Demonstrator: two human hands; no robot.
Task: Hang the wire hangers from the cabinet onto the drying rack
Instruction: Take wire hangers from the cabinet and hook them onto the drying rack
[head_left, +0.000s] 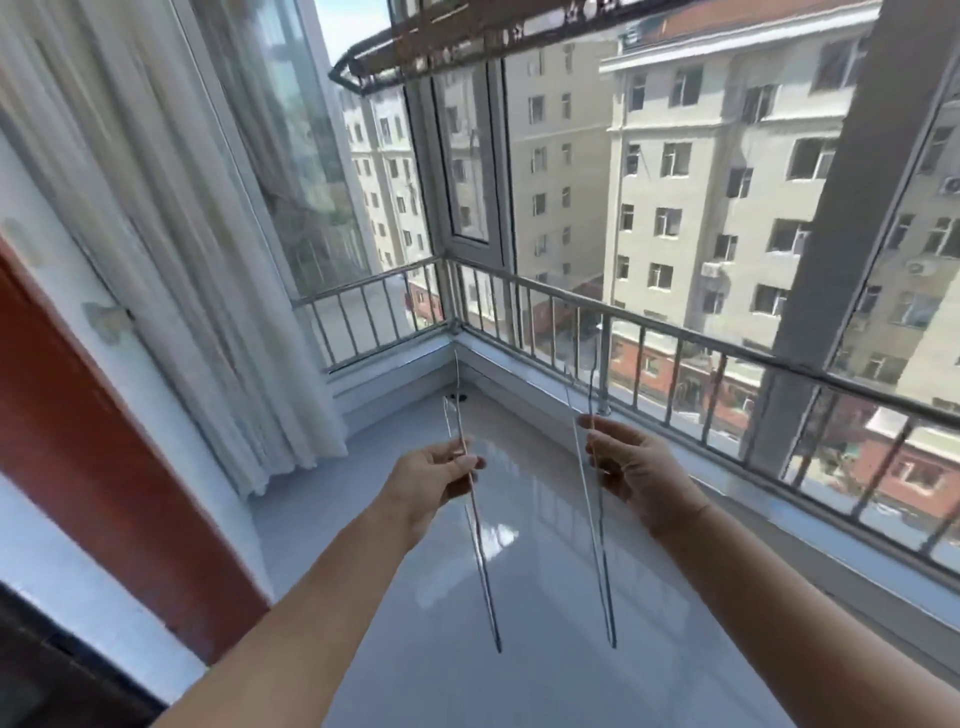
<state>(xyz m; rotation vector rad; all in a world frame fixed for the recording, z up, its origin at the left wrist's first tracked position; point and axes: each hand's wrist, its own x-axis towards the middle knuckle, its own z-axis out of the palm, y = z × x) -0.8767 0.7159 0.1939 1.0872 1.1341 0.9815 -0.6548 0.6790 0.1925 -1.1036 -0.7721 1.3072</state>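
Hangers (479, 545) hang edge-on, apart, pinched by left hand (434, 480), right hand (639, 475).

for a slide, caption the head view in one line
Left hand and right hand hold two thin silver wire hangers on a glazed balcony, below the brown overhead drying rack.

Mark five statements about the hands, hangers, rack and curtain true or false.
1. The left hand pinches the left hanger; the right hand holds the right hanger. True.
2. The drying rack is above the hands. True.
3. One hanger already hangs on the drying rack. False: both are in the hands.
4. The curtain hangs on the person's right. False: the curtain is on the left.
5. The two hangers touch. False: they are held apart.
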